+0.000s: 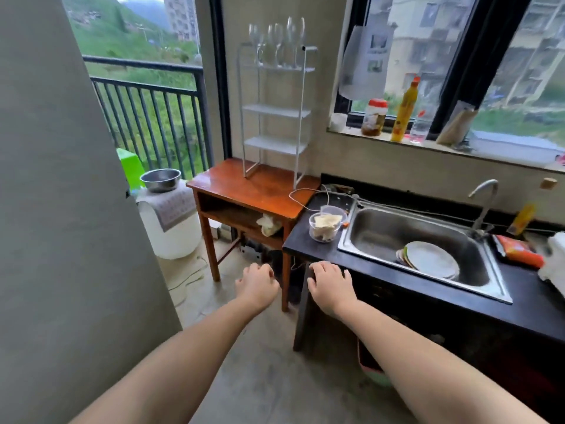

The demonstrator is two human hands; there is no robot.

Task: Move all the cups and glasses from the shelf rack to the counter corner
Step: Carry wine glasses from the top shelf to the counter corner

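Both hands, the left hand (256,281) and right hand (330,284), were held empty with fingers loosely curled, while the light, breakable wine glasses (276,44), best taken by their stems, stood on the top shelf of the rack (275,110).

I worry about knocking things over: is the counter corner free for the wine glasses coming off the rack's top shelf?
Not wholly. A clear container with food sits on the counter corner beside the sink, and a white cable trails there. Wine glasses remain on the rack.
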